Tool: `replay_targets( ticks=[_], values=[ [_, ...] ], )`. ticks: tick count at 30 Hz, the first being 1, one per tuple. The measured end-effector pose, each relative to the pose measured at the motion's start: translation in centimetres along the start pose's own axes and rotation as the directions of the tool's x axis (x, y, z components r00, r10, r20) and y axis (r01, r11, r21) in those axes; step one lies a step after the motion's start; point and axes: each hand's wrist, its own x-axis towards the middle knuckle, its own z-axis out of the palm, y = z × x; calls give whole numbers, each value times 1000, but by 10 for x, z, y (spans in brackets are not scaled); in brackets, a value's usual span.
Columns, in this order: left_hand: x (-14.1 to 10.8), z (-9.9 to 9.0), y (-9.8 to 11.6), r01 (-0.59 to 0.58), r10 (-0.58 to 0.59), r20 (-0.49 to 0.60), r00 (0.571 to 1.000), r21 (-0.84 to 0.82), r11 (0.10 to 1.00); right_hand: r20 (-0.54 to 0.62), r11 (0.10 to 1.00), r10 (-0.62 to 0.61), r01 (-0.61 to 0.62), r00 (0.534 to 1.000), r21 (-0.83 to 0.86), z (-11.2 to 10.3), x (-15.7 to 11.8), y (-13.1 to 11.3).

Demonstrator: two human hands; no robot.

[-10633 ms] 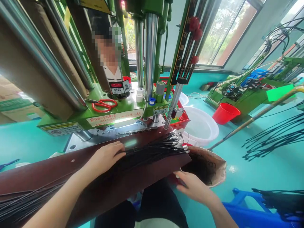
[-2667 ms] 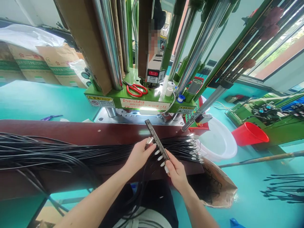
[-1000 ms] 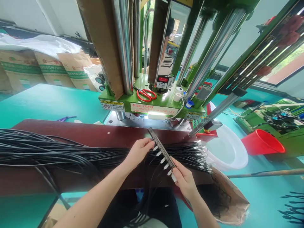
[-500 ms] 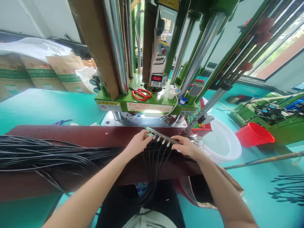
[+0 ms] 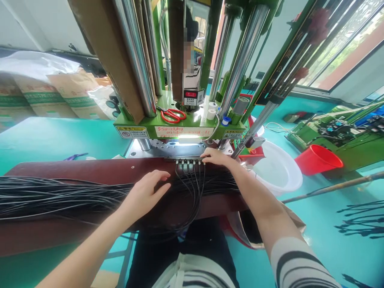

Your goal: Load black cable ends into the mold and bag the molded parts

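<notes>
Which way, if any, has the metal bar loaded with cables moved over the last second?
Yes. The metal bar moved away from the person, towards the green machine.

Blk cables [image 5: 60, 196], maroon board [image 5: 90, 170], green machine [image 5: 180, 128], red scissors [image 5: 170, 115], red bucket [image 5: 318, 158], striped sleeve [image 5: 300, 264].

Both hands, the left hand [image 5: 146, 193] and the right hand [image 5: 216, 157], are bare, with no gloves, rings or watch showing. The left forearm is uncovered as far as the picture's edge. The right arm wears a short sleeve [image 5: 301, 264] striped in black and white, ending above the elbow. The same striped cloth covers the torso [image 5: 192, 276], over dark trousers [image 5: 198, 240]
</notes>
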Motion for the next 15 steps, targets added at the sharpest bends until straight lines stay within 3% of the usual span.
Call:
replay_targets(
  ticks=[3,4,5,6,7,8,9,11,13,15],
  values=[
    [-17,-5,-5,-178,179,-1,984,116,977,-219,999,21,-31,975,-43,-3,-44,-32],
    [-25,-8,-9,-236,236,17,972,159,959,-235,1000,-27,25,972,-10,-5,-66,-46],
    [-33,-10,-13,-294,292,44,956,211,932,-193,980,-105,134,975,144,-4,-89,-60],
    [-42,-13,-17,-345,337,79,938,270,899,-26,940,-157,157,987,302,0,-112,-72],
    [-51,-14,-22,-378,362,110,926,327,866,177,890,-281,186,943,416,10,-134,-82],
    [-60,-15,-26,-391,370,128,920,377,840,319,889,-277,116,906,442,25,-153,-89],
    [-69,-15,-29,-383,363,129,923,412,827,360,923,-181,31,915,384,45,-169,-95],
    [-83,-11,-34,-357,348,105,931,446,821,330,973,-27,-51,944,224,91,-188,-99],
    [-93,-6,-40,-362,365,83,927,448,818,306,950,77,-163,949,267,126,-193,-99],
    [-98,-2,-47,-365,384,52,922,450,815,328,891,104,-234,939,389,135,-194,-98]
  ],
)
